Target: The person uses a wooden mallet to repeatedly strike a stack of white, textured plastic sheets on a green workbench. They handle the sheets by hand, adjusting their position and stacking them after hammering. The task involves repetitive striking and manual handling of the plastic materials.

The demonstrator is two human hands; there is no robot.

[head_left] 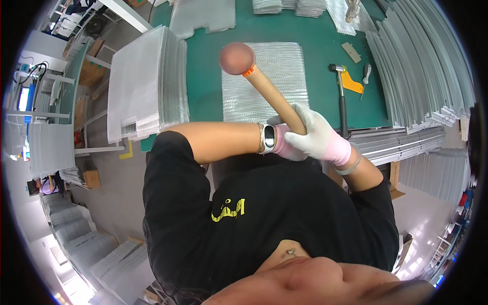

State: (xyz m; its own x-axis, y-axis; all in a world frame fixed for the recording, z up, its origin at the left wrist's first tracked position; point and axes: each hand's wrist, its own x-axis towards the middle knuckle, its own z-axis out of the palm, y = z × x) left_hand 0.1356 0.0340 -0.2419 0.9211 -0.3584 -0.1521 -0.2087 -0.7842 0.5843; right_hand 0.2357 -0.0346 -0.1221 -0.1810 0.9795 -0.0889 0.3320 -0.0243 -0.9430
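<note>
I have the right grip (316,133), a white-gloved hand with a pink cuff, wrapped around the lower handle of a mallet (278,96). The left grip (288,145) sits just beside and partly behind it by the handle's end; the overlap hides its fingers, so I cannot tell whether it is clenched there or merely resting. The mallet slants far and left from the grips, its round reddish-brown head showing over the far left corner of a ribbed silver panel (284,58); I cannot judge whether the head touches it. That panel lies on the green counter (203,76), and both grips are at the counter's near edge. For moving, I see a bare green strip along the panel's left side, up to a stack of silver sheets (137,81). On the right, a wider bare strip runs from the panel to a hammer (343,104), whose black handle reaches the near edge. Beyond it are a yellow-orange piece (351,83), a screwdriver (366,74) and, farther off, 1 small grey plate (351,52). A tall row of silver panels (422,66) closes the right side, and silver stacks (290,6) bound the far side.
</note>
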